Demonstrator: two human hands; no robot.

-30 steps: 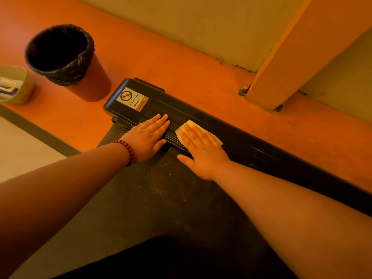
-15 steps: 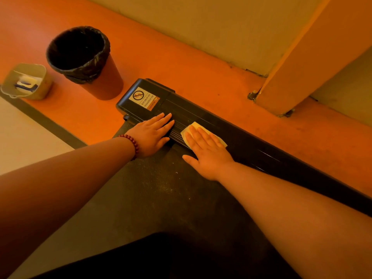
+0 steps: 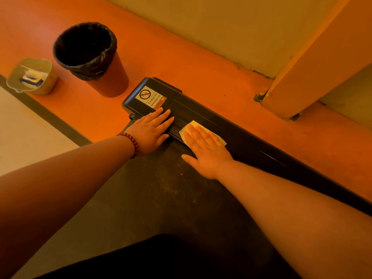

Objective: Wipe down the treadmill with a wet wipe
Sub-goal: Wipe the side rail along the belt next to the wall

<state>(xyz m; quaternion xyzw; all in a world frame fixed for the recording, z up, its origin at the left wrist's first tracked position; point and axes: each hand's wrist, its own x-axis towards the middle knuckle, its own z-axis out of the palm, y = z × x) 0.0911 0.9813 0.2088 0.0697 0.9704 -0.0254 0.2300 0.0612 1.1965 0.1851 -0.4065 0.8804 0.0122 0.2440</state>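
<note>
On the treadmill's side rail: we see the wet wipe (image 3: 193, 123) lying flat on the black side rail (image 3: 201, 115), under our right hand (image 3: 205, 150).
Right hand: it lies flat with straight fingers and presses down on the wet wipe. It does not curl round it. The thumb sticks out to the side over the belt (image 3: 157, 198).
Left hand: our left hand (image 3: 151, 129) is flat too, with its fingers straight, and it holds nothing. It rests on the side rail just beside the wet wipe, and the two hands do not touch.
Bracelet: we wear a bead bracelet (image 3: 130, 141) of dark red beads on the left wrist.
Treadmill: the treadmill (image 3: 251, 137) is black and sits low on the floor. Its belt has small pale specks on it.
Sticker: a warning sticker (image 3: 151, 96) sits on the end of the side rail, just past our left fingertips.
Bin: a round bin (image 3: 90, 57) with a black bag in it stands on the floor, near the end of the treadmill.
Tub: a small pale tub (image 3: 32, 77) stands beside the bin. We cannot tell what is in it.
Floor: the floor (image 3: 201, 67) is orange here.
Post: a wide post (image 3: 322, 67) stands on the far side of the treadmill, by the wall (image 3: 201, 23).
</note>
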